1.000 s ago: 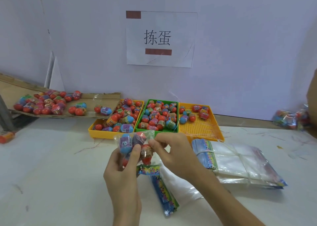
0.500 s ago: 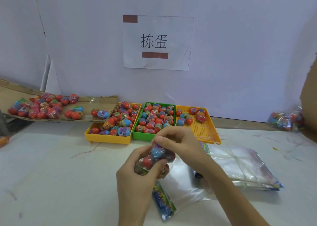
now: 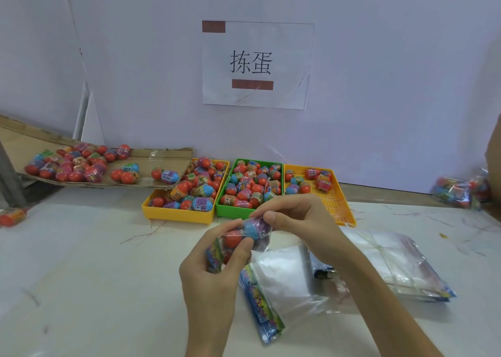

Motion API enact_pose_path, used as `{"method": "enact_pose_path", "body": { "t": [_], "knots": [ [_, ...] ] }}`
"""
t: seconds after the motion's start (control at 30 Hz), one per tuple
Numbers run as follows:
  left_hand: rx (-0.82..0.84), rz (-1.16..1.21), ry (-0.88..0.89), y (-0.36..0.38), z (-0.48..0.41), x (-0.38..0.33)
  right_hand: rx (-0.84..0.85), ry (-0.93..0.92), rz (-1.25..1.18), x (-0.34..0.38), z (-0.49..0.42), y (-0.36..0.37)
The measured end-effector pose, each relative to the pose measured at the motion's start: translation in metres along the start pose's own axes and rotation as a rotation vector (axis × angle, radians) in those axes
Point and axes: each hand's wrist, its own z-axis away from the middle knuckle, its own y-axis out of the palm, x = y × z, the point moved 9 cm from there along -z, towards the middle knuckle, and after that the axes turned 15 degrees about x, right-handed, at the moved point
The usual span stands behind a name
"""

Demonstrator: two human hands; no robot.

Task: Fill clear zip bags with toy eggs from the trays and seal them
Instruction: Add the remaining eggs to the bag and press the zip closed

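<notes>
I hold a clear zip bag of toy eggs (image 3: 244, 237) above the table's middle, with red and blue eggs showing through the plastic. My left hand (image 3: 208, 278) grips its lower end by the printed strip. My right hand (image 3: 295, 221) pinches its upper end. Behind stand three trays: a yellow tray (image 3: 173, 213) and a green tray (image 3: 227, 210) heaped with eggs, and an orange tray (image 3: 339, 202) with a few. An empty zip bag (image 3: 282, 289) lies on the table below my hands.
A stack of empty bags (image 3: 401, 270) lies at the right. A cardboard ramp (image 3: 151, 161) with several loose eggs slopes down at the left. A filled bag (image 3: 461, 191) rests by the far right wall. One loose egg (image 3: 10, 217) lies at the left edge.
The filled bag has moved from upright to the left down toward the table's middle and turned on its side. My right hand shifted to its upper end; my left hand grips lower.
</notes>
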Motion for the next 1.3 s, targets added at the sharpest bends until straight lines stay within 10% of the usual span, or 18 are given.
{"method": "enact_pose_path", "body": {
  "t": [0.83,1.3],
  "knots": [
    [-0.017,0.146,-0.175,-0.002,0.000,0.019,-0.054,0.031,0.140,-0.005,-0.003,0.008],
    [-0.053,0.406,-0.218,0.000,-0.002,0.022,0.071,-0.013,-0.351,-0.017,-0.011,0.033]
  ]
}}
